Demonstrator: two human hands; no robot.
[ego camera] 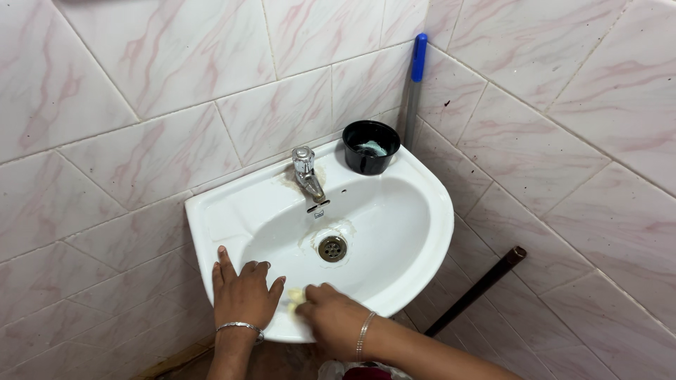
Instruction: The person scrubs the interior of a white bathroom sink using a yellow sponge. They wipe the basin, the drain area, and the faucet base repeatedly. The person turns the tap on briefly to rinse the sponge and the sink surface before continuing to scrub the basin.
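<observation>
I see my right hand (pixel 331 317) squeezing a small yellow sponge (pixel 296 297) on the front rim of the white sink (pixel 422 232). It looks soft, light and wet, so I pinch its middle. My left hand (pixel 243 292) lies flat, holding nothing.

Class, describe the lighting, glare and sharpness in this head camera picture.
Head view: soft, even light; faint sheen on the white sink and wall tiles, no harsh glare; gentle shadow inside the basin; tap and black cup sharp; right hand slightly blurred.
</observation>
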